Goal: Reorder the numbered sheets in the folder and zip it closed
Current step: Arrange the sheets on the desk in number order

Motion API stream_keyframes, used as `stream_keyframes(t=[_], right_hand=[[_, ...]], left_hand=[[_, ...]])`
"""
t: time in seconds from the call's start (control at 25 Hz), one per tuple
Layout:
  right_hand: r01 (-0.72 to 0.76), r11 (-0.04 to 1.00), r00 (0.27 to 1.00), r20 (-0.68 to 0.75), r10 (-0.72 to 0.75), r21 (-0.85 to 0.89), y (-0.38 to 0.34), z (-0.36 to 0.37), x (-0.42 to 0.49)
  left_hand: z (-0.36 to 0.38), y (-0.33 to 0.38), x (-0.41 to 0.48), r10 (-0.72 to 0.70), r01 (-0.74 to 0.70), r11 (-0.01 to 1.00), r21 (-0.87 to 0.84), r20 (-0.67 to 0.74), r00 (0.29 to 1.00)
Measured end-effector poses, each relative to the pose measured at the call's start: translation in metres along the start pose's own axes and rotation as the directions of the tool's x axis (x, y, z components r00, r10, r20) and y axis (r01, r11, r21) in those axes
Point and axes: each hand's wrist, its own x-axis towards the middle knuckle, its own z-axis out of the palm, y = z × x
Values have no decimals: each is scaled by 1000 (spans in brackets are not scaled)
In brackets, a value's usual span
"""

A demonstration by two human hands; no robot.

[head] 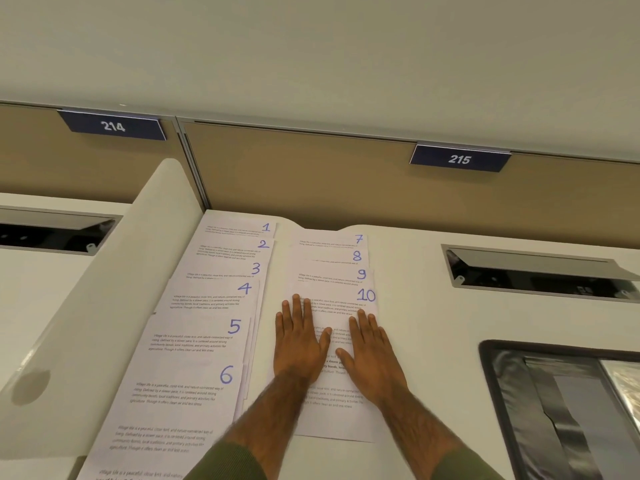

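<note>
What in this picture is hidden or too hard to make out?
Head view.
Folder: cut off by right and bottom edges; zip unseen.
Sheet 10: middle text covered by left hand and right hand.
Sheet 9: mostly under sheet 10.
Sheet 1: print too small.

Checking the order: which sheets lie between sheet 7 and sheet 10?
Sheet 8 and sheet 9, overlapping, between sheet 7 and sheet 10; head view shows it.

10 numbered sheets [194, 386], 2 hands [298, 344], 1 folder [512, 393], 2 no. signs [112, 126]
</note>
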Motion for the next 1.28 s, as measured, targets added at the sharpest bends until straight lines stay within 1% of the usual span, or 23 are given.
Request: stream_keyframes(t=[0.24,0.4,0.52,0.64,0.72,0.84,0.88,0.96,1.04,1.16,1.28], right_hand=[[-14,999,1000,26,15,-39,26,-5,-8],[-18,999,1000,1,18,-42,37,-4,-13],[-13,996,1000,-12,12,-84,46,-5,-17],[2,996,1000,-26,-4,-87,50,-5,-23],[-21,997,998,-54,17,-77,51,-3,-28],[-101,994,994,26,102,-50,47,0,-42],[-103,994,994,28,103,-34,47,2,-47],[-86,996,996,17,87,-18,45,5,-59],[-60,997,997,-43,58,-39,45,4,-70],[-46,997,998,-38,43,-62,53,-2,-88],[-28,996,997,-68,22,-79,68,-8,-106]], left_hand=[[4,24,-5,7,-7,1000,-13,40,999],[5,33,-8,3,0,999,-47,49,999],[5,36,-10,13,-12,999,-35,46,999],[1,30,-16,-2,2,1000,-11,6,1000],[-1,27,-25,0,0,1000,2,-36,999],[0,28,-41,27,-26,999,24,-57,998],[-1,31,-48,42,-40,999,33,-62,997],[-3,38,-60,63,-60,998,34,-73,995],[-4,45,-72,69,-66,997,38,-88,994],[-4,56,-95,48,-38,994,98,-105,993],[-4,66,-117,34,-17,994,109,-151,988]])
